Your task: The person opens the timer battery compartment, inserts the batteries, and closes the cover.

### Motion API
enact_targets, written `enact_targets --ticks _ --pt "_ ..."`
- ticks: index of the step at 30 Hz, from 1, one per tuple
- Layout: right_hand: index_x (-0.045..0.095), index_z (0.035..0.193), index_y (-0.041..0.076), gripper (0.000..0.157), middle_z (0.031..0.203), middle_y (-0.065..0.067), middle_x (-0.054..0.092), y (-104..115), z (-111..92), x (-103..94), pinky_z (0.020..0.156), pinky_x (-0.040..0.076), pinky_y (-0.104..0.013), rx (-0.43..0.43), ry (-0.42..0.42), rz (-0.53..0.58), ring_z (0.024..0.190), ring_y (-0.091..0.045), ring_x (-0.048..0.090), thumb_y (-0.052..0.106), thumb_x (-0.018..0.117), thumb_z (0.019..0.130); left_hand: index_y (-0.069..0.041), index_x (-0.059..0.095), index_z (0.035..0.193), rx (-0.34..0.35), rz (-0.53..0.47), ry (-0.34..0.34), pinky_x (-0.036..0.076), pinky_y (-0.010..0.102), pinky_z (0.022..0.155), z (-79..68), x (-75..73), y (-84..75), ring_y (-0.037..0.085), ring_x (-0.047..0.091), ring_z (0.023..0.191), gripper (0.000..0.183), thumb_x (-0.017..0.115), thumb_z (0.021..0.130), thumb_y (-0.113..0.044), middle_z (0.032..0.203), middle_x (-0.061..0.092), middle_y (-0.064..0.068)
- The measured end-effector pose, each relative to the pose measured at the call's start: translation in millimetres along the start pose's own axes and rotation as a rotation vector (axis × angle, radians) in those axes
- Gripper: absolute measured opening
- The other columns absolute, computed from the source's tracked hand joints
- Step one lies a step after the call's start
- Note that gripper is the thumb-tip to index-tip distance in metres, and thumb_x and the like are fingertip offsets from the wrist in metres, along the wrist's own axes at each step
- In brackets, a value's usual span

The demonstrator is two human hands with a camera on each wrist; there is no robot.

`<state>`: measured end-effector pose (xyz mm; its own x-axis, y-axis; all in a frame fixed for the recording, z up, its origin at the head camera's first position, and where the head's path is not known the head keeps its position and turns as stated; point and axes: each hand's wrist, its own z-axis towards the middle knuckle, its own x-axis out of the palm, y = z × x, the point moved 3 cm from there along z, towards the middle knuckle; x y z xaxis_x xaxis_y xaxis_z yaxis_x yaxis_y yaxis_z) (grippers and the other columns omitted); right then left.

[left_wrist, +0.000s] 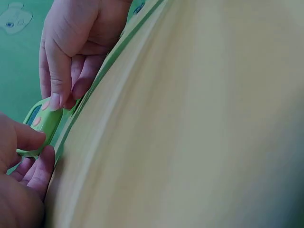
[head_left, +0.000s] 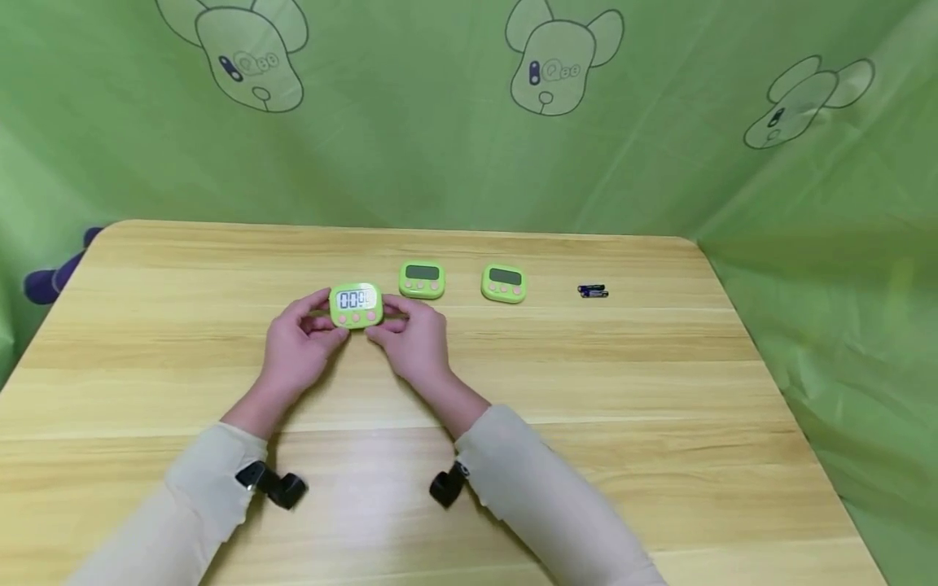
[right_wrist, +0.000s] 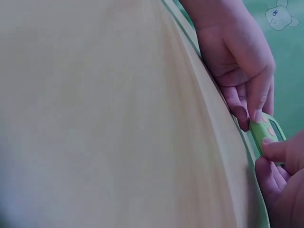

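Note:
Between both hands a green digital timer [head_left: 356, 306] is held tilted up, its lit display showing zeros above a row of pink buttons. The left hand [head_left: 293, 346] pinches its left side, thumb at the lower corner. On the opposite side the right hand [head_left: 419, 346] pinches it the same way. In the left wrist view the timer [left_wrist: 47, 121] is seen edge-on, partly covered by the fingers. The right wrist view also shows the timer [right_wrist: 261, 131] from the side. What lies behind it is hidden.
Two more green timers, one nearer [head_left: 421, 280] and one farther right [head_left: 503, 283], lie with dark displays behind the hands. Two dark batteries [head_left: 593, 290] lie side by side to their right. A green curtain [head_left: 425, 163] hangs behind the wooden table [head_left: 623, 391].

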<state>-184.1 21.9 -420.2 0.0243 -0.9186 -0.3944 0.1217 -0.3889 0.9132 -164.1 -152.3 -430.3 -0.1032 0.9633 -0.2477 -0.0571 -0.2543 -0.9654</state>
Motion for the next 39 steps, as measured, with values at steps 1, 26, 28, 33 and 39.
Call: enact_targets --ticks 1,26,28,33,39 --pt "0.07 0.12 0.001 0.048 0.105 -0.009 0.072 1 3 4.3 0.066 0.057 -0.016 -0.001 -0.008 -0.024 0.074 -0.006 0.068 0.002 0.087 0.076 0.006 0.051 0.14 -0.01 0.02 -0.005 0.053 0.013 0.076 3.2 -3.1 1.4 0.023 0.061 0.095 0.06 0.072 0.085 0.01 0.124 0.057 0.02" --pt "0.067 0.132 0.017 0.049 0.085 0.011 0.059 15 43 42.7 0.058 0.046 -0.019 0.04 0.029 -0.499 0.075 -0.006 0.054 0.037 0.078 0.088 0.009 0.04 0.147 -0.167 0.147 0.128 0.057 0.021 0.06 54.2 -32.1 5.6 0.017 0.056 0.081 0.06 0.066 0.093 0.005 0.114 0.055 0.022" --pt "0.068 0.131 0.017 0.048 0.082 0.01 0.058 15 45 43.2 0.056 0.045 -0.019 0.046 0.043 -0.497 0.072 -0.007 0.053 0.038 0.077 0.089 0.01 0.038 0.147 -0.178 0.149 0.143 0.057 0.021 0.06 55.8 -32.7 5.9 0.016 0.055 0.081 0.06 0.065 0.093 0.005 0.114 0.055 0.022" --pt "0.073 0.124 0.021 0.038 0.073 0.009 0.057 15 49 45.8 0.05 0.041 -0.022 0.053 0.067 -0.483 0.064 -0.008 0.05 0.039 0.075 0.091 0.009 0.033 0.15 -0.215 0.162 0.174 0.056 0.02 0.061 58.0 -33.6 4.8 0.017 0.054 0.083 0.063 0.063 0.094 0.005 0.12 0.052 0.022" --pt "0.075 0.107 0.02 0.025 0.071 0.008 0.056 15 49 45.2 0.049 0.04 -0.023 0.032 0.074 -0.465 0.062 -0.009 0.049 0.038 0.075 0.09 0.006 0.028 0.153 -0.251 0.128 0.152 0.056 0.02 0.064 57.6 -33.0 5.9 0.016 0.052 0.086 0.069 0.064 0.094 0.005 0.127 0.048 0.022"
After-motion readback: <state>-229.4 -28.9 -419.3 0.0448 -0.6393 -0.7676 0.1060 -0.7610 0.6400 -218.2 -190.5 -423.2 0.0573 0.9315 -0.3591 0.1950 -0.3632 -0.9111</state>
